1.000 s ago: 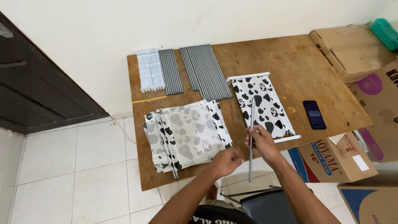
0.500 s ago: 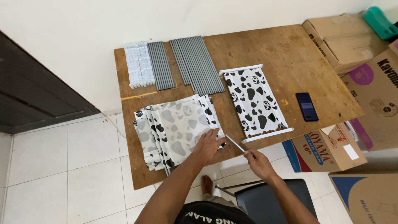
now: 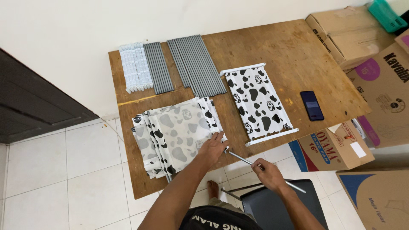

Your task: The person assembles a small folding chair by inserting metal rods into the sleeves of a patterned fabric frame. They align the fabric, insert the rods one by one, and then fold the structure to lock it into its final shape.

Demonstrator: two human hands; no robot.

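Observation:
My right hand (image 3: 267, 174) grips a thin grey metal rod (image 3: 245, 161) that slants from the table's front edge down to the right. My left hand (image 3: 211, 149) rests on the near right corner of a stack of cow-patterned fabric sheets (image 3: 174, 134), next to the rod's upper end. One cow-patterned sheet (image 3: 257, 102) lies flat to the right with white rods through both its ends.
The wooden table (image 3: 294, 55) holds a bundle of grey rods (image 3: 196, 66), a second grey bundle (image 3: 158, 73) and white connectors (image 3: 135, 67) at the back. A dark phone (image 3: 312, 105) lies right. Cardboard boxes (image 3: 347, 32) stand at right; a dark chair (image 3: 279, 204) is below.
The rod stood upright by the flat sheet a second ago; now it slants toward the fabric stack. My left hand moved onto the stack's corner, and my right hand slid down the rod.

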